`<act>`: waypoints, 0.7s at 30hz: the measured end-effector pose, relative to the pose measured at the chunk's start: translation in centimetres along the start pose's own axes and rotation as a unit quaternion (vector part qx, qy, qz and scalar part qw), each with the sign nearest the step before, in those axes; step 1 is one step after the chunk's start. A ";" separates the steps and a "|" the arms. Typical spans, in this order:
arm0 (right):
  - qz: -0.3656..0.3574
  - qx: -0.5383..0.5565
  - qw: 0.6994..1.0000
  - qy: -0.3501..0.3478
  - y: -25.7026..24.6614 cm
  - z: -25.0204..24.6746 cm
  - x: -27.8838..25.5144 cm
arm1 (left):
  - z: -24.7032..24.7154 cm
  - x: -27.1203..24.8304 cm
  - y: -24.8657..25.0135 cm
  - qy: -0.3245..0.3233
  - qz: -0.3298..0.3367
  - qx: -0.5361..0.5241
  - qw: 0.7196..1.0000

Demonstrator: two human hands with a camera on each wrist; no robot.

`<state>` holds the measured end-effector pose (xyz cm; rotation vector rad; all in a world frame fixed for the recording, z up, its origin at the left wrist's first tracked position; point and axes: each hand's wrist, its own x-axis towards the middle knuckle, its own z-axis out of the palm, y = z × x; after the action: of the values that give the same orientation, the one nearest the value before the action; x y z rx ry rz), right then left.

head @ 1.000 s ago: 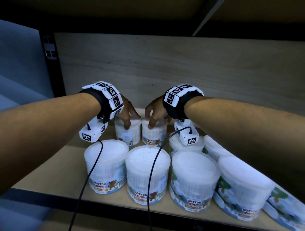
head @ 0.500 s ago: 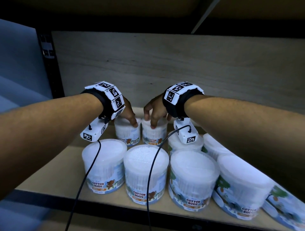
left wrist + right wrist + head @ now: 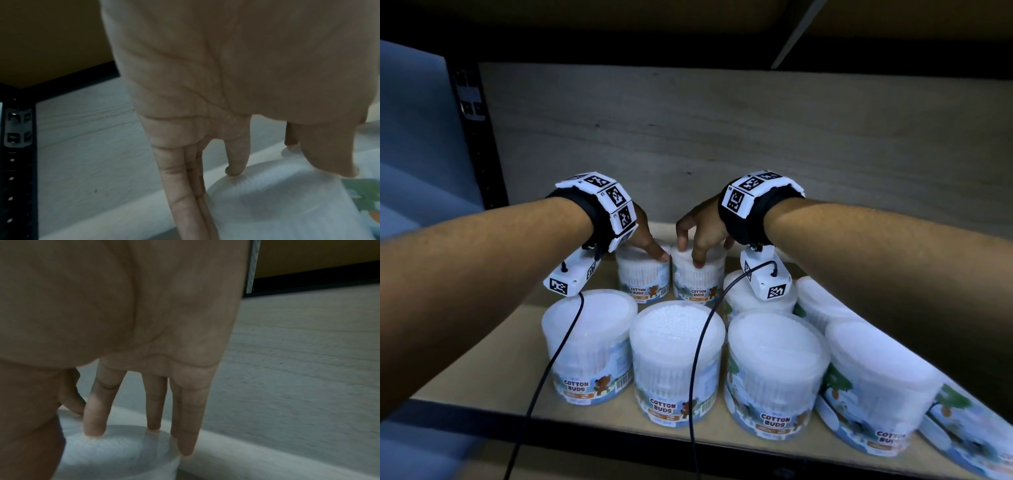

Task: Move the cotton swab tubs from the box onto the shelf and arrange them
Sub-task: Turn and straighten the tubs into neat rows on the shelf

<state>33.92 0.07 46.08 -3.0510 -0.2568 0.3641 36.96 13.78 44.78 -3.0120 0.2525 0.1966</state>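
Shelf (image 3: 493, 346) carries two rows of cotton swab tubs; the box is out of view. Front row (image 3: 676, 359) stands label-forward at the edge. At the back, the left hand (image 3: 645, 236) grips the left rear tub (image 3: 642, 274) from above, and the right hand (image 3: 698, 233) grips the right rear tub (image 3: 698, 277), fingertips curled over each lid rim. Step in hand, by judgement: arranging. Next move calls for seating both tubs square, touching, then letting go.

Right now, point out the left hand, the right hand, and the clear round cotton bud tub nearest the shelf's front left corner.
left hand (image 3: 643, 236): head view, back of the hand.
right hand (image 3: 703, 229): head view, back of the hand.
front-left clear round cotton bud tub (image 3: 589, 349): head view, its side wall.
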 end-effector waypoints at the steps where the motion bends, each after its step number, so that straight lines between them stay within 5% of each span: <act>1: -0.003 -0.001 1.000 0.002 0.0 0.0 0.0 | 0.0 0.0 0.0 -0.002 0.000 -0.003 1.000; 21: -0.016 0.001 1.000 0.015 -0.3 0.3 -0.7 | -0.1 -1.9 -0.9 -0.018 0.033 -0.020 0.999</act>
<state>33.12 0.23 45.99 -3.0443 -0.3032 0.3172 35.32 14.96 45.20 -3.0375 0.3504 0.2651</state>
